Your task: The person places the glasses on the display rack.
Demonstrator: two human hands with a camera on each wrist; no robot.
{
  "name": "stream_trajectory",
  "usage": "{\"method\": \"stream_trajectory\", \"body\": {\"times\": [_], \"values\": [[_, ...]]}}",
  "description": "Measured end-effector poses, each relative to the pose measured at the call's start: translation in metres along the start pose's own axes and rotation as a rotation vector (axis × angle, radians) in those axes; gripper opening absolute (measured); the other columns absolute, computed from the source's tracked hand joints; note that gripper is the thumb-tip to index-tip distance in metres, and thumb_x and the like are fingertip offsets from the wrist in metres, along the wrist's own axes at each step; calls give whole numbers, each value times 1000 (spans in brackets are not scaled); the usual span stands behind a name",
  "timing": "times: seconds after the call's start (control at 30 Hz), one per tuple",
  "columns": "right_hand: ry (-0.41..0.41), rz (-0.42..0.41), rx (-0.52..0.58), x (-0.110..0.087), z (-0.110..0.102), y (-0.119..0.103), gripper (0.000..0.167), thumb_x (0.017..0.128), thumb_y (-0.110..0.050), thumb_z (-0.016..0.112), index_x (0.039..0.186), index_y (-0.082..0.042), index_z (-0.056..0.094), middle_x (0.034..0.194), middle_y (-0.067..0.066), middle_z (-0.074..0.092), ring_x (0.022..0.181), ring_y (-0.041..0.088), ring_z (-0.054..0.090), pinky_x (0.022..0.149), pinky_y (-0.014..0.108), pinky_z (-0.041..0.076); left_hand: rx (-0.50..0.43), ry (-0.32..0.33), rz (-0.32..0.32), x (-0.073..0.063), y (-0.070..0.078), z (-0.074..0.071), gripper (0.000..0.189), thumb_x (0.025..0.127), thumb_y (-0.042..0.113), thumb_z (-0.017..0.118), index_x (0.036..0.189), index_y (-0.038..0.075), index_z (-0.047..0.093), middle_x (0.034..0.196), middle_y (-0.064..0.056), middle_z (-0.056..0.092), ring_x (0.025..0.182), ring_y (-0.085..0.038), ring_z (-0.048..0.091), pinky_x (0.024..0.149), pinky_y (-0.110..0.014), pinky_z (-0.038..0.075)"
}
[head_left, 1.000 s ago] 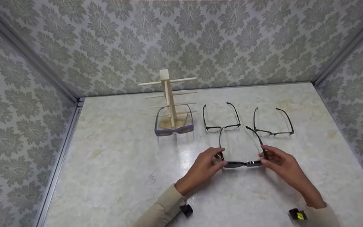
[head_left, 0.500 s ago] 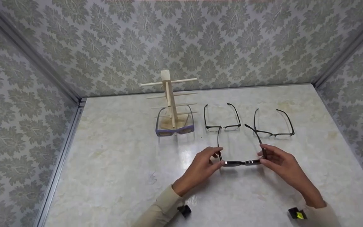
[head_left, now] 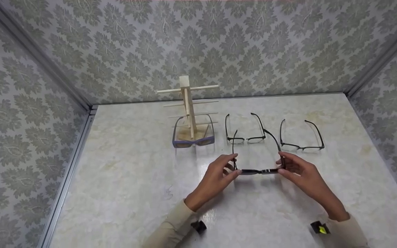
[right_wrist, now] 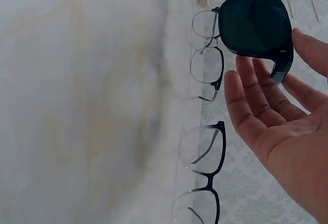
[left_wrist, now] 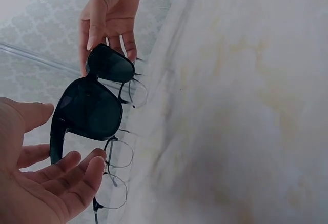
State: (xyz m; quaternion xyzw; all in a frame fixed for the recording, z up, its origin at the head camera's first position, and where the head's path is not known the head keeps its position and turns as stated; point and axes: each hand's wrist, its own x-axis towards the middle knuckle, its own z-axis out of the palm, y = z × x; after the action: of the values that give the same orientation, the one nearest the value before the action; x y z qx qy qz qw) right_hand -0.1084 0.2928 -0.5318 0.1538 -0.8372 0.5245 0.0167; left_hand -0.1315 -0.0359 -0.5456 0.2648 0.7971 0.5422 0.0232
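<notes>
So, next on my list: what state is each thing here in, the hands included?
Black sunglasses: temples unfolded, held in both hands.
Left hand: grips one end of them.
Right hand: grips the other end.
Purple glasses: unfolded, at the stand's lower end.
Wooden stand: upright, upper rungs bare.
Middle eyeglasses: unfolded, on the table.
Rightmost eyeglasses: unfolded, on the table.

Pale table (head_left: 133, 179) under wooden stand (head_left: 190, 110), eyeglasses (head_left: 255, 140)

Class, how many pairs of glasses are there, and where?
4: purple glasses low around the wooden stand; a clear-lensed pair on the table right of it; the rightmost pair beyond that; dark sunglasses held in front.
</notes>
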Motion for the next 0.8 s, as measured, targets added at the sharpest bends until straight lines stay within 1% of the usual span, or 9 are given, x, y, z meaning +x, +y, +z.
{"method": "stream_trajectory", "body": {"times": [0.1, 0.2, 0.43, 0.57, 0.67, 0.8], "values": [[-3, -29, 1, 6, 3, -2, 56, 101, -2, 80, 154, -8, 63, 122, 19, 75, 107, 15, 74, 91, 18, 58, 3, 24, -4, -1, 0, -4, 54, 107, 17, 77, 156, 2, 58, 137, -14, 68, 107, -19, 74, 85, -28, 63], [-4, -51, 3, 12, 6, -2, 56, 100, 0, 80, 153, -9, 64, 122, 20, 74, 107, 16, 74, 91, 19, 59, 10, 34, -2, -3, 1, -9, 55, 107, 17, 76, 157, 2, 58, 138, -13, 67, 108, -20, 74, 85, -29, 63], [-18, -62, 4, 20, 11, -7, 57, 101, -5, 80, 155, -15, 64, 128, 13, 75, 112, 22, 73, 93, 19, 58, 26, 56, -6, -6, 3, -18, 55, 108, 16, 75, 159, 4, 56, 138, -11, 66, 109, -21, 73, 86, -31, 63], [-24, -74, -1, 24, 15, -11, 57, 101, -5, 80, 155, -14, 64, 128, 14, 75, 112, 26, 73, 94, 19, 58, 29, 66, 1, -9, 5, -25, 56, 107, 13, 75, 159, 4, 56, 137, -12, 66, 109, -22, 74, 86, -34, 64], [-30, -84, -6, 27, 18, -16, 56, 101, -5, 81, 154, -12, 64, 126, 13, 76, 111, 25, 74, 93, 19, 59, 31, 77, 12, -12, 8, -31, 56, 107, 12, 76, 159, 3, 56, 137, -13, 66, 109, -24, 74, 86, -34, 64], [-45, -86, -6, 29, 22, -21, 55, 101, -6, 81, 153, -12, 65, 125, 6, 76, 110, 23, 75, 93, 19, 58, 34, 90, 11, -16, 11, -37, 56, 107, 11, 76, 158, 1, 56, 136, -13, 65, 109, -24, 75, 86, -34, 64]]}}
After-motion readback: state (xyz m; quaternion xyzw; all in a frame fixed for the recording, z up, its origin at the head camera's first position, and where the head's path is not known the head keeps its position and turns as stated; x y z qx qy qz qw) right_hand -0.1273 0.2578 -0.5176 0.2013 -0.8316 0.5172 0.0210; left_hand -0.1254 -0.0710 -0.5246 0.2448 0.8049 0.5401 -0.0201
